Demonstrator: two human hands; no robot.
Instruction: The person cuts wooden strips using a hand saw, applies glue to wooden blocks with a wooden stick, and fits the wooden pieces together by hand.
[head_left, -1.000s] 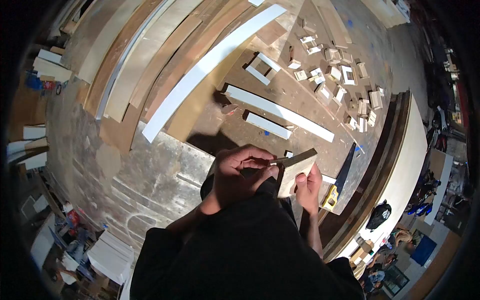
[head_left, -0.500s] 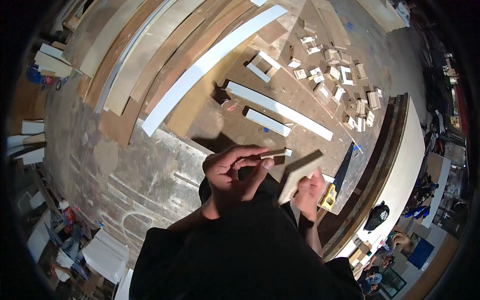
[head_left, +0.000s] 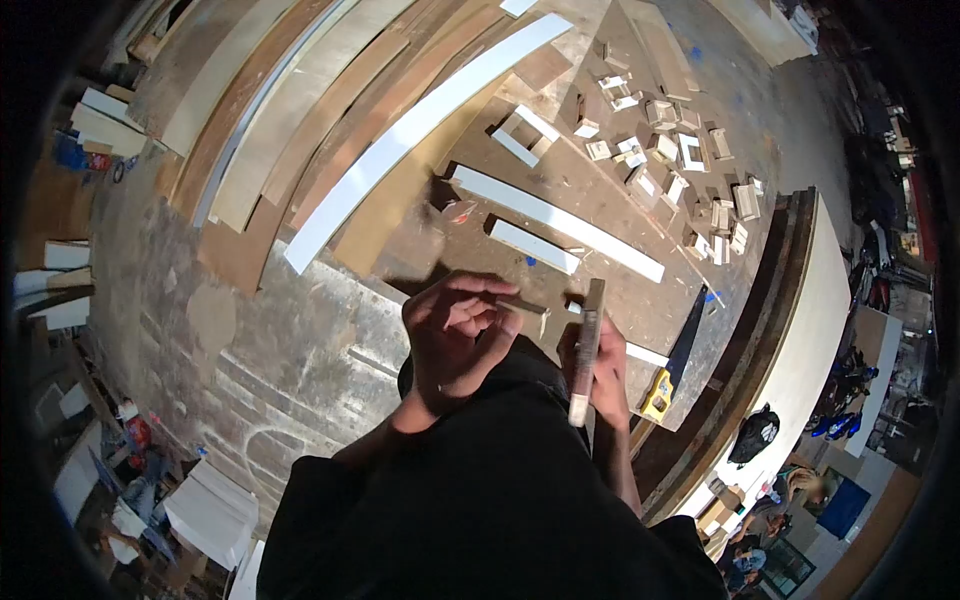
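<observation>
My left hand [head_left: 452, 338] pinches a small thin strip of wood [head_left: 526, 307] between thumb and fingers, over my lap. To its right, my right hand [head_left: 608, 378] is closed on a flat wooden block [head_left: 589, 350], which stands edge-on to me. A gap separates the strip from the block. Beyond both hands lie a short white-faced wood strip [head_left: 535, 246] and a longer white strip [head_left: 560, 222]. A handsaw [head_left: 658, 396] with a yellow handle rests just right of my right hand.
Long boards [head_left: 330, 130] and a long white strip [head_left: 420, 115] lie at the upper left. Several small wooden blocks and frames [head_left: 664, 148] are scattered at the upper right. A pale panel [head_left: 790, 340] with a black cap [head_left: 754, 435] runs along the right. People sit at lower right.
My right hand has turned the wooden block from showing its broad face to edge-on, moving it slightly left. My left hand has shifted slightly left and up with the strip, which now tilts differently.
</observation>
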